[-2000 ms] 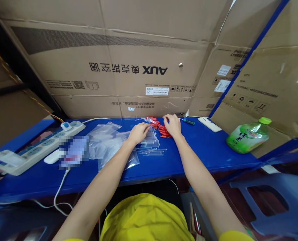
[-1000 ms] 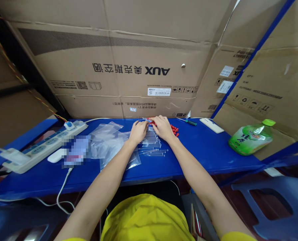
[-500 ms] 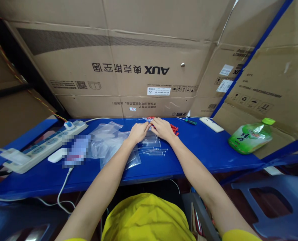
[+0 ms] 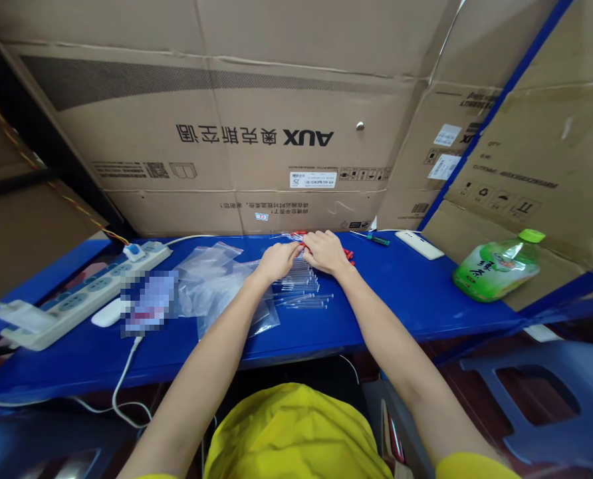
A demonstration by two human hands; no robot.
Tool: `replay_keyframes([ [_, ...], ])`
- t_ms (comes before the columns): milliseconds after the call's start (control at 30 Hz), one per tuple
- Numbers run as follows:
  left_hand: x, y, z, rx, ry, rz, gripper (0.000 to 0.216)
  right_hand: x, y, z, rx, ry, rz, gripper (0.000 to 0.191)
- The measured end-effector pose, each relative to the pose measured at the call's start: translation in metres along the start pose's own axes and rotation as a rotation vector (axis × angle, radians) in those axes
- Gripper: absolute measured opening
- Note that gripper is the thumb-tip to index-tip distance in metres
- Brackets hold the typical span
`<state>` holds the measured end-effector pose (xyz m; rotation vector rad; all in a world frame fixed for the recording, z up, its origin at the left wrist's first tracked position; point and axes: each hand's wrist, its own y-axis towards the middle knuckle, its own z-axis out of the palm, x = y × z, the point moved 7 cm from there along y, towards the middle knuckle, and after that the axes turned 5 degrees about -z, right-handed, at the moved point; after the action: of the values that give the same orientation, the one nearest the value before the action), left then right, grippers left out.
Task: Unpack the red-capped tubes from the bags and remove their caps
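My left hand (image 4: 276,261) and my right hand (image 4: 325,251) meet over a row of clear plastic tubes (image 4: 300,291) on the blue shelf (image 4: 401,293). Both have their fingers curled and pinched together where the fingertips touch. A small red cap shows between them, but what each hand holds is too small to name. Several red caps (image 4: 347,253) lie just right of my right hand, partly hidden by it. Clear plastic bags (image 4: 211,283) lie left of my left hand.
A white power strip (image 4: 72,293) and a white cable lie at the left. A green-handled screwdriver (image 4: 377,239), a white flat device (image 4: 419,244) and a green bottle on its side (image 4: 496,266) are at the right. Cardboard boxes (image 4: 256,133) wall off the back.
My right hand left the red cap pile and moved left to meet my left hand over the tubes. Since then both hands have stayed pinched together.
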<state>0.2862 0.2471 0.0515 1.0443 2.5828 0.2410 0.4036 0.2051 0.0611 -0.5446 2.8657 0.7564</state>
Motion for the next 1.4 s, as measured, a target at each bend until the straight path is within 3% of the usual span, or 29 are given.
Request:
replay_keyframes([
  [167, -0.006, 0.003, 0.001, -0.013, -0.064, 0.036, 0.045, -0.001, 0.002, -0.003, -0.018, -0.004, 0.008, 0.025],
  [233, -0.002, 0.002, 0.001, -0.01, -0.059, 0.036, 0.045, -0.014, -0.001, -0.006, -0.034, 0.022, 0.066, 0.024],
  [300, 0.009, -0.001, -0.001, -0.007, -0.043, 0.007, 0.045, -0.045, -0.013, -0.009, -0.072, 0.048, 0.273, 0.024],
  [400, 0.037, -0.007, -0.009, -0.032, -0.026, -0.092, 0.042, -0.104, -0.054, -0.014, -0.223, 0.094, 0.725, 0.034],
  [467, 0.052, -0.009, -0.014, -0.059, -0.026, -0.175, 0.041, -0.123, -0.073, -0.012, -0.3, 0.126, 0.837, 0.038],
  [533, 0.055, -0.009, -0.015, -0.073, -0.05, -0.181, 0.04, -0.126, -0.076, -0.007, -0.328, 0.174, 0.82, 0.039],
  [700, 0.02, -0.005, -0.003, -0.064, -0.107, 0.048, 0.037, -0.104, -0.052, 0.002, -0.348, 0.306, 0.636, 0.032],
  [900, 0.005, -0.004, 0.015, -0.025, -0.118, 0.177, 0.023, -0.104, -0.051, 0.001, -0.349, 0.336, 0.601, 0.025],
  [1100, 0.006, -0.004, 0.021, -0.004, -0.149, 0.178, 0.016, -0.096, -0.048, 0.002, -0.243, 0.272, 0.525, 0.024],
  [1233, 0.005, -0.005, 0.02, -0.015, -0.155, 0.163, 0.015, -0.088, -0.044, 0.007, -0.117, 0.21, 0.553, 0.03],
  [1400, 0.005, -0.005, 0.017, -0.056, -0.137, 0.132, 0.019, -0.077, -0.039, 0.003, -0.069, 0.177, 0.559, 0.025],
])
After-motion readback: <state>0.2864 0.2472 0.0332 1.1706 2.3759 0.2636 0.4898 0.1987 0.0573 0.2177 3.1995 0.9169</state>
